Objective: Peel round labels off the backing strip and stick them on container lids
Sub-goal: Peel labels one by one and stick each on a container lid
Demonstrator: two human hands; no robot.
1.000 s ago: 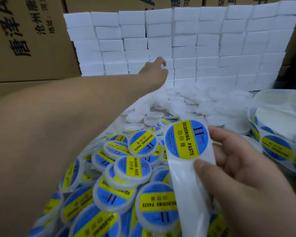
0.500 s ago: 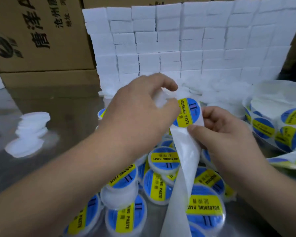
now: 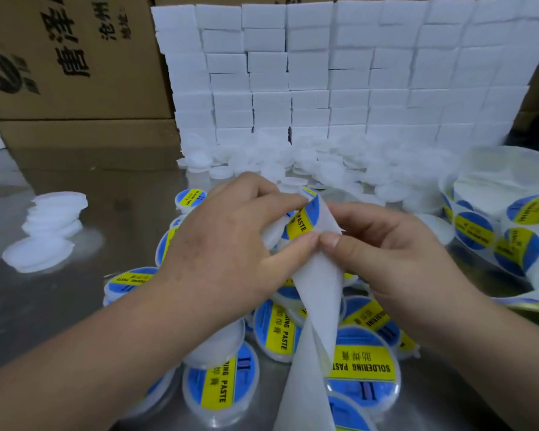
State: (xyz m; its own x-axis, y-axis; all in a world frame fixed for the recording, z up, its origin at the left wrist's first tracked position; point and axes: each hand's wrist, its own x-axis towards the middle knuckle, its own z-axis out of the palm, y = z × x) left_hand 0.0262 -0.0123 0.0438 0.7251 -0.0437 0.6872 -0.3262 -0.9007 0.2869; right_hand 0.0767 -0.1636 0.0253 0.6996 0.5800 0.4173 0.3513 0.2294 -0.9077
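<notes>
The round blue label with a yellow "SOLDERING PASTE" band (image 3: 302, 220) sits at the top of the white translucent backing strip (image 3: 311, 306), held up between the two hands above the middle of the counter. The strip bends over at the label and hangs down, twisting, to the bottom edge of the view.

The right hand (image 3: 392, 253) pinches the strip just below the bend, its thumb on the near face and its fingers curled behind. The left hand (image 3: 227, 244) has its fingers curled round a plain white plastic lid (image 3: 270, 236), which it holds against the label. Its forefinger lies over the label's top edge and its thumb tip touches the right thumb. How much of the label has come off the strip cannot be told.

Under the hands lies a pile of clear-rimmed lids already bearing the same blue and yellow label (image 3: 363, 365), resting on the shiny metal counter (image 3: 122, 231). To the left, apart from the pile, is a small stack of white round discs (image 3: 52, 219). Behind the hands a loose heap of unlabelled white lids (image 3: 308, 160) lies against a wall of stacked white blocks (image 3: 339, 73). Brown cardboard cartons printed with black characters (image 3: 75, 57) stand at the far left. At the right edge lies a coiled roll of more labels on their strip (image 3: 479, 231).
</notes>
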